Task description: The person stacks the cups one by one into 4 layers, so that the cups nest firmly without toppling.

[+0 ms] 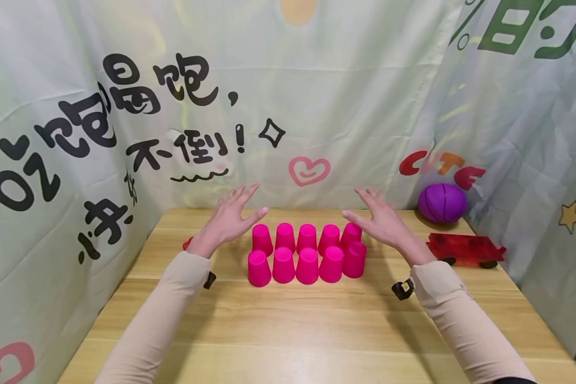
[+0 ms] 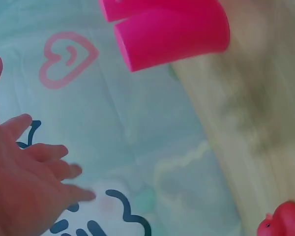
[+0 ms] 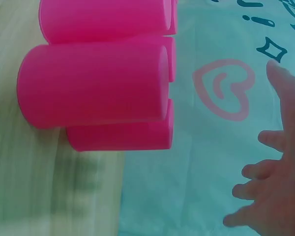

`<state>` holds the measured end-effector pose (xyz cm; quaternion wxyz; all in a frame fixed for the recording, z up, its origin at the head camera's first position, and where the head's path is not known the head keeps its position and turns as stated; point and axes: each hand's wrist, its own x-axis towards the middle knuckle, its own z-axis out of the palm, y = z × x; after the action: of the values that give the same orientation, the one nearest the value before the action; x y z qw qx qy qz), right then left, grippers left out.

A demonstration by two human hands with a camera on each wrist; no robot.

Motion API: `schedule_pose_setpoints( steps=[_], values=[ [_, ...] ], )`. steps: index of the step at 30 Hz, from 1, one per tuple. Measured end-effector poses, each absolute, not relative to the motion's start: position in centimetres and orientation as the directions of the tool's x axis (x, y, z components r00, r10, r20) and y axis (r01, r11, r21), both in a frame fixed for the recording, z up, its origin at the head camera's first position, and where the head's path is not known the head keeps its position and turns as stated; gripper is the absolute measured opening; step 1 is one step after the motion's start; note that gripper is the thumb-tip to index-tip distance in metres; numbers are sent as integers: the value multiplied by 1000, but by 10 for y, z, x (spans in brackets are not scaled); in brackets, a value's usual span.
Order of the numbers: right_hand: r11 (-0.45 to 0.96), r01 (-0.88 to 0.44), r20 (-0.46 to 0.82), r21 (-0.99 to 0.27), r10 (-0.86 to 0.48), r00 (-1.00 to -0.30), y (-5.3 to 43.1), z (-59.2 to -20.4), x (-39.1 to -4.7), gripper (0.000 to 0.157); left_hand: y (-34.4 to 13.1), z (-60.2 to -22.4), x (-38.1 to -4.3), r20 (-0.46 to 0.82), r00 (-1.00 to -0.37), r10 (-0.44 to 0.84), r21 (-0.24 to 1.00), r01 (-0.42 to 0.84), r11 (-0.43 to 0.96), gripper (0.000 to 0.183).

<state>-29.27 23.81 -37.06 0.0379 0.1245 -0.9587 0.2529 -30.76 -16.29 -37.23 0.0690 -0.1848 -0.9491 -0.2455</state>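
The person wears long sleeves in a plain pale beige: the left sleeve (image 1: pixel 146 325) and the right sleeve (image 1: pixel 465 320) show smooth cloth with faint creases. Each ends at its far end in a broad cuff, the left cuff (image 1: pixel 187 269) and the right cuff (image 1: pixel 439 282), lighter than the rest and looking folded back. By the left cuff sits a small black device (image 1: pixel 209 280), partly hidden. By the right cuff is a boxier black unit (image 1: pixel 403 289) with a small pale yellowish square on it. A dark patch (image 1: pixel 513 381) crosses the right sleeve's near end; its material is unclear. The left hand (image 1: pixel 230 216) and right hand (image 1: pixel 381 221) are bare, with slender fingers.
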Motion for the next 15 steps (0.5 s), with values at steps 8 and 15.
schedule_pose_setpoints(
  steps=[8, 15],
  values=[
    [747, -237, 175, -621, -163, -971, 245, -381, -291, 86, -165, -381, -302, 236, -935, 265, 676, 354, 647, 84],
    [622, -209, 198, -755, -89, -976, 251, -393, -287, 78, -167, -396, -301, 241, -944, 225, 796, 325, 511, 79]
  ],
)
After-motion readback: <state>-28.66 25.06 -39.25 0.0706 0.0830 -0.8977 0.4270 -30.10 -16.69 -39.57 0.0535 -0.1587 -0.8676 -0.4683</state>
